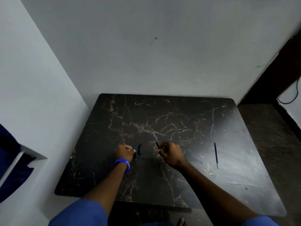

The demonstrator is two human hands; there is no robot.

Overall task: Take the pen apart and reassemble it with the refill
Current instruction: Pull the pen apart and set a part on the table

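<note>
At table centre, my right hand pinches the old refill pulled clear, tip toward 11 | left hand fingers curled on the barrel, steadying it | cap parked between | new refill waits at 3 o'clock

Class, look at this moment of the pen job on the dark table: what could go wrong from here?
1. The small black cap lies loose on the dark table; it is hard to see and could be knocked off by the left hand.
2. The right hand pinches a thin refill near one end; it could bend or slip.
3. The spare refill lies apart at right and may roll.
</note>
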